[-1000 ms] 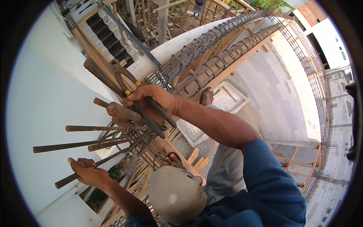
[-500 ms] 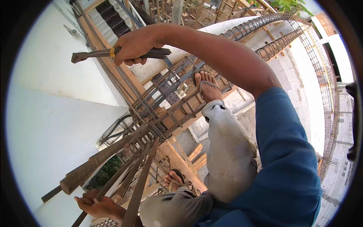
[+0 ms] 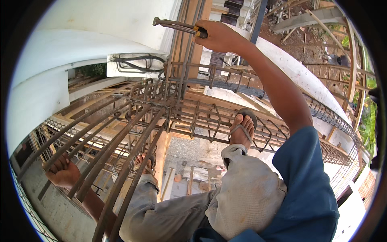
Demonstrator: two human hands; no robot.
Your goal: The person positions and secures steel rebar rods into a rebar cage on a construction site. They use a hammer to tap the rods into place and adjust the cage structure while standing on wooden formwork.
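Note:
My right hand (image 3: 217, 35) is raised at the top of the view, closed around the black and yellow handle of a metal tool (image 3: 175, 26) whose head points left. My left hand (image 3: 62, 172) is low at the left, its fingers wrapped around one of several long rusty rebars (image 3: 121, 141) that run up toward a cage of tied rebar (image 3: 177, 109). My right foot in a sandal (image 3: 242, 128) rests on the rebar beam cage. My left foot (image 3: 146, 161) stands among the bars below.
A white curved concrete wall (image 3: 48, 80) fills the left. Wooden formwork (image 3: 197, 101) runs under the rebar cage. A long rebar beam cage (image 3: 322, 117) curves off to the right. Far below lies a floor with loose wood pieces (image 3: 189, 177).
The view has swung; my right hand with the tool has risen to the top centre. My left hand stays clenched on a rebar at the lower left.

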